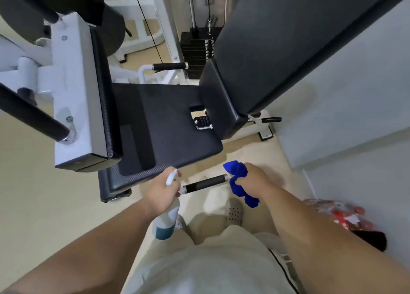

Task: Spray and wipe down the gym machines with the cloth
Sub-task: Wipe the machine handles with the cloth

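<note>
Left hand (163,194) gripping spray bottle (166,221), right hand (251,180) bunching blue cloth (238,181) beside handle (205,184)

Floor (33,182): pale beige, smooth, evenly lit.
Wall (355,94): plain white, on the right.
Far background: white frame (142,27) and black weight stack (195,54).
Lower right: red patterned bag (339,216) on the floor.

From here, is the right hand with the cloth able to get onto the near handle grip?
Probably yes. The right hand holds the blue cloth right at the end of the black handle grip, with nothing between; the left hand with the spray bottle sits at the other end.
</note>
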